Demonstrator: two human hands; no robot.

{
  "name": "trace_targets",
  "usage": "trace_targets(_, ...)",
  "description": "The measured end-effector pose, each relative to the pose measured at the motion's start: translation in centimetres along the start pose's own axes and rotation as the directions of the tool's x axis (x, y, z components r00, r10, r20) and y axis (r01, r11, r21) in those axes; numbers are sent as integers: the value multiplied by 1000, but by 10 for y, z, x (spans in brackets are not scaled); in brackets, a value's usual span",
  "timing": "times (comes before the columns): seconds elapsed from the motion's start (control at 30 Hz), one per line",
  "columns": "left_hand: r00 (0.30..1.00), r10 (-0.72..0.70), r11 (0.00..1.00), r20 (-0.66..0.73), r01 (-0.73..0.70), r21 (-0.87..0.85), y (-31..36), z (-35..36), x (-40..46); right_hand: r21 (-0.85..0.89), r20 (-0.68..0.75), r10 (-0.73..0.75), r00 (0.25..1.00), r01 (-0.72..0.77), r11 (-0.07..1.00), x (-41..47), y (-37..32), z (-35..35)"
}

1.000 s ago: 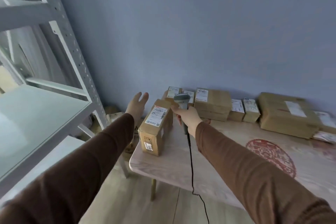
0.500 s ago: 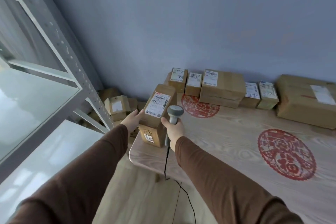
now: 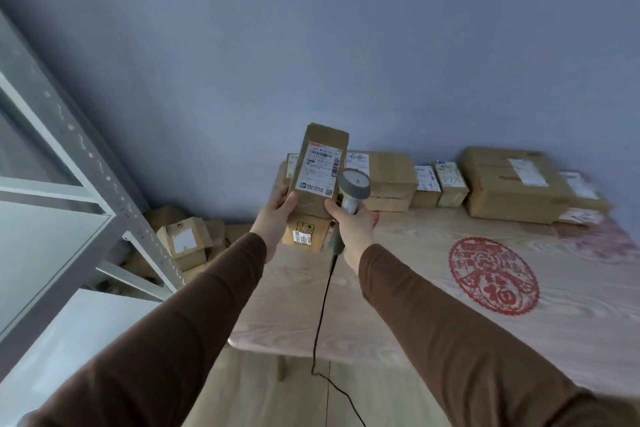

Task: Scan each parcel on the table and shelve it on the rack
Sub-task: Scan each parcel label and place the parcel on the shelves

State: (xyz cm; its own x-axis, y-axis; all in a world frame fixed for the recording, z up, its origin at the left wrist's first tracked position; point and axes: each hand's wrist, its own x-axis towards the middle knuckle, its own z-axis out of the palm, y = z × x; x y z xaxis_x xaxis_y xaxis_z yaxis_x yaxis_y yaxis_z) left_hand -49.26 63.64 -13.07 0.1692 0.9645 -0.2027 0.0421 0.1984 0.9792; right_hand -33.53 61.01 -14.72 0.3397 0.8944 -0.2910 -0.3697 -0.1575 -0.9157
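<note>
parcel: tall brown box [image 3: 317, 180] held up off the worktop [image 3: 433, 288], near its left end, white label [image 3: 322, 168] facing the camera

left hand: left hand [image 3: 275, 215] grips the box's lower left edge, thumb on the front face, the other fingers wrapped behind where I can't see them

right hand: right hand [image 3: 349, 222] is curled round the scanner [image 3: 353, 191] handle, and its thumb tip also touches the box's lower right corner, so it's doing double duty

scanner: grey head sits just beside the label's right edge, not really pointing at the barcode yet as far as I can tell; black cord [image 3: 322, 308] hangs off the worktop edge to the floor

step: looks like lining up for the scan, shelving not started for this one

risk 1: box is mostly held from one side low down, so being tall it could tip out of the left hand if the right lets go to aim

risk 2: scanner this close and off-angle might misread or catch the smaller sticker lower down

risk 3: cord could snag on the worktop edge when turning to the rack [image 3: 86, 163] on the left

around: more parcels [image 3: 502, 184] lined along the wall, a few boxes [image 3: 183, 241] on the floor by the rack
</note>
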Motion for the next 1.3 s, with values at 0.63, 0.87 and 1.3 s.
trace_targets(0.63, 891, 313, 745, 329, -15, -667, 250, 228, -37, -13, -93, -646, 758, 648, 762, -66, -300, -125)
trace_targets(0.87, 735, 399, 741, 549, 95, -665, 268, 275, -56, -26, -90, -714, 694, 715, 699, -79, -337, -168)
trace_targets(1.3, 806, 366, 698, 466, 93, -710, 275, 302, -61, -36, 2, -746, 666, 746, 665, -79, -352, -190)
